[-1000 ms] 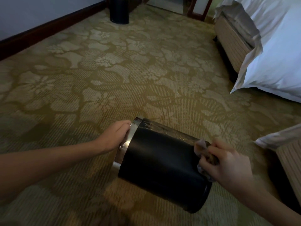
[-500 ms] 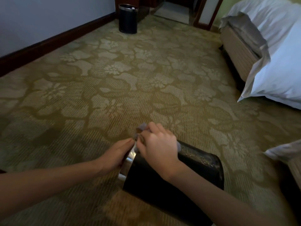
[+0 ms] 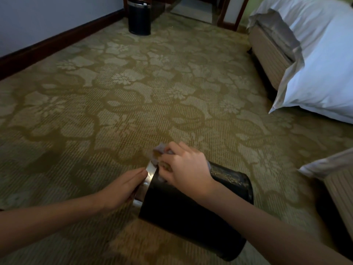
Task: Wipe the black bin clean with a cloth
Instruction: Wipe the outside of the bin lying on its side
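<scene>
A black bin (image 3: 183, 213) with a shiny metal rim lies tilted on its side on the patterned carpet, its rim pointing left. My left hand (image 3: 122, 188) holds the metal rim, fingers against it. My right hand (image 3: 187, 169) grips a small grey cloth (image 3: 159, 150) and presses it on the bin's top edge next to the rim. Most of the cloth is hidden under my fingers.
A second black bin (image 3: 139, 17) stands upright at the far wall by a dark skirting board. A bed with white bedding (image 3: 315, 73) fills the right side. Another bed corner (image 3: 336, 178) sits at the near right. Carpet (image 3: 133, 92) stretches between.
My right hand has carried the cloth from the bin's base end on the right across to the rim end on the left. My left hand stays on the rim.
</scene>
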`<state>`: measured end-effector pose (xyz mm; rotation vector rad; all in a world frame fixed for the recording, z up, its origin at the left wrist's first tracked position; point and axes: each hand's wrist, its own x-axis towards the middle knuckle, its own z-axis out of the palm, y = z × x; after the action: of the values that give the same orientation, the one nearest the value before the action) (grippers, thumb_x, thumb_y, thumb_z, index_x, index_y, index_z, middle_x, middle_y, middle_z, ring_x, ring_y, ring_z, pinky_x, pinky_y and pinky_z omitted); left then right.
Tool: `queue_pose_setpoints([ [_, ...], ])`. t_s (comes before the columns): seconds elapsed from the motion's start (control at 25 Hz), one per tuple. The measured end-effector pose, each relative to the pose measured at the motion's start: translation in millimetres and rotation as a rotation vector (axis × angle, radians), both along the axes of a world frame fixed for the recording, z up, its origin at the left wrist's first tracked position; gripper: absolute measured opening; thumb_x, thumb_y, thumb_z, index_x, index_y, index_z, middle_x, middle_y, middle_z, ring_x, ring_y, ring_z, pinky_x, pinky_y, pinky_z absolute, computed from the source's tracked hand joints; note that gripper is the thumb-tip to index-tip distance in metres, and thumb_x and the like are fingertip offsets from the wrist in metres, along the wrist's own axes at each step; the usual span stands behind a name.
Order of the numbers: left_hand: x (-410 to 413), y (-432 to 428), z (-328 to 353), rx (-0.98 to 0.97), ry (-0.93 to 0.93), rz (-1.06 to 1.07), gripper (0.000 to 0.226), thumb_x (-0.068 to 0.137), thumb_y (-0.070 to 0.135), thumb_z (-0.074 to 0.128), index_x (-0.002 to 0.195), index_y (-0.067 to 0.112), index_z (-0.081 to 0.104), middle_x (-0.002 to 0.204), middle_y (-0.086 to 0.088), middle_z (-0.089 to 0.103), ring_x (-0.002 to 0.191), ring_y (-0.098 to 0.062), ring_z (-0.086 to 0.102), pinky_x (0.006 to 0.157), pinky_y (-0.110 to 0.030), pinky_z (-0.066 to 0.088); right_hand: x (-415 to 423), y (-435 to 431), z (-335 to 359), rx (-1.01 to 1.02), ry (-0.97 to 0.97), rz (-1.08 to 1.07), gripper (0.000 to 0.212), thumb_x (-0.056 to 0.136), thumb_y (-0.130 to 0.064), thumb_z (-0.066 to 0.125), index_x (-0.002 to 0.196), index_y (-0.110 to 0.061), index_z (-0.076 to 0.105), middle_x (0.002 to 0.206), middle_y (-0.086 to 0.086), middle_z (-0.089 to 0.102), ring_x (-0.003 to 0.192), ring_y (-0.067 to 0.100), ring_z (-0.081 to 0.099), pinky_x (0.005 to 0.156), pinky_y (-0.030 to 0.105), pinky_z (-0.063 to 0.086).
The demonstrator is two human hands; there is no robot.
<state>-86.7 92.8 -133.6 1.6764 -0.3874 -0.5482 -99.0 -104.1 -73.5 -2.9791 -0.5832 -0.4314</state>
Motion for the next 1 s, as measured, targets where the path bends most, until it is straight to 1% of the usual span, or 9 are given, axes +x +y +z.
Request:
queue_pose_setpoints([
  [0.08, -2, 1, -1, 0.017, -0.013, -0.012, 0.037, 0.104, 0.019, 0.034, 0.076, 0.008, 0.056, 0.058, 0.010, 0.055, 0.050, 0.003, 0.049, 0.048, -0.010, 0.039, -18, -27, -1, 0.031, 0.047, 0.010, 0.022, 0.085, -0.042, 0.060, 0.086, -0.027, 0.077, 0.097, -0.007, 0.064, 0.085, 0.014, 0.061, 0.061, 0.024, 0.043],
  [0.2, -4, 0, -1, 0.038, -0.047, -0.032, 0.050, 0.105, 0.020, 0.031, 0.064, 0.031, 0.056, 0.058, 0.011, 0.057, 0.052, 0.004, 0.051, 0.051, -0.008, 0.040, -54, -85, 0, 0.094, 0.074, -0.125, 0.026, 0.081, -0.047, 0.059, 0.087, -0.029, 0.077, 0.101, -0.011, 0.066, 0.086, 0.011, 0.064, 0.058, 0.023, 0.050],
  [0.32, -4, 0, 1, 0.046, -0.085, -0.053, 0.056, 0.105, 0.023, 0.029, 0.061, 0.039, 0.058, 0.061, 0.013, 0.059, 0.056, 0.004, 0.053, 0.054, -0.007, 0.042, -92, -140, 10, 0.123, 0.117, -0.296, 0.010, 0.077, -0.040, 0.076, 0.085, -0.033, 0.077, 0.099, -0.019, 0.065, 0.081, 0.004, 0.065, 0.056, 0.020, 0.049],
  [0.48, -7, 2, -6, 0.067, -0.217, -0.054, 0.054, 0.104, 0.020, 0.030, 0.064, 0.044, 0.057, 0.063, 0.016, 0.059, 0.061, 0.001, 0.054, 0.059, -0.011, 0.042, -107, -156, 16, 0.140, 0.205, -0.381, 0.004, 0.074, -0.039, 0.076, 0.077, -0.036, 0.074, 0.093, -0.023, 0.061, 0.073, -0.002, 0.061, 0.050, 0.023, 0.049],
  [0.64, -9, 7, -12, 0.095, -0.234, -0.026, 0.041, 0.097, 0.034, 0.031, 0.067, 0.037, 0.059, 0.065, 0.010, 0.060, 0.063, -0.003, 0.054, 0.061, -0.018, 0.043, -100, -140, 16, 0.099, 0.186, -0.370, 0.015, 0.079, -0.047, 0.068, 0.075, -0.034, 0.073, 0.089, -0.019, 0.061, 0.074, 0.000, 0.060, 0.050, 0.022, 0.045],
  [0.76, -20, 16, -15, 0.146, -0.201, -0.067, 0.042, 0.100, 0.035, 0.030, 0.077, 0.031, 0.065, 0.078, 0.004, 0.069, 0.073, -0.009, 0.064, 0.067, -0.019, 0.048, -70, -81, 15, 0.035, 0.083, -0.228, 0.026, 0.080, -0.051, 0.059, 0.082, -0.029, 0.074, 0.096, -0.013, 0.064, 0.084, 0.008, 0.063, 0.061, 0.019, 0.040],
  [0.84, -29, 21, -14, 0.178, -0.257, -0.040, 0.046, 0.104, 0.021, 0.031, 0.081, 0.040, 0.067, 0.082, 0.017, 0.070, 0.079, 0.002, 0.065, 0.071, -0.007, 0.045, -38, -17, 9, 0.061, 0.064, -0.125, 0.023, 0.081, -0.044, 0.067, 0.085, -0.023, 0.075, 0.097, -0.005, 0.065, 0.087, 0.015, 0.064, 0.065, 0.023, 0.034],
  [0.92, -34, 22, -13, 0.193, -0.354, -0.015, 0.052, 0.104, 0.011, 0.034, 0.079, 0.044, 0.066, 0.079, 0.029, 0.067, 0.079, 0.013, 0.060, 0.072, -0.004, 0.041, -11, 36, 11, 0.079, 0.066, -0.088, 0.021, 0.081, -0.036, 0.071, 0.080, -0.016, 0.076, 0.093, 0.002, 0.064, 0.087, 0.022, 0.063, 0.063, 0.028, 0.032],
  [1.0, -36, 22, -15, 0.191, -0.364, -0.021, 0.040, 0.104, 0.029, 0.035, 0.080, 0.034, 0.067, 0.078, 0.025, 0.066, 0.073, 0.008, 0.057, 0.072, -0.014, 0.044, -1, 44, 10, 0.029, 0.054, -0.053, 0.021, 0.081, -0.034, 0.070, 0.079, -0.014, 0.076, 0.092, 0.004, 0.064, 0.087, 0.023, 0.062, 0.062, 0.030, 0.033],
])
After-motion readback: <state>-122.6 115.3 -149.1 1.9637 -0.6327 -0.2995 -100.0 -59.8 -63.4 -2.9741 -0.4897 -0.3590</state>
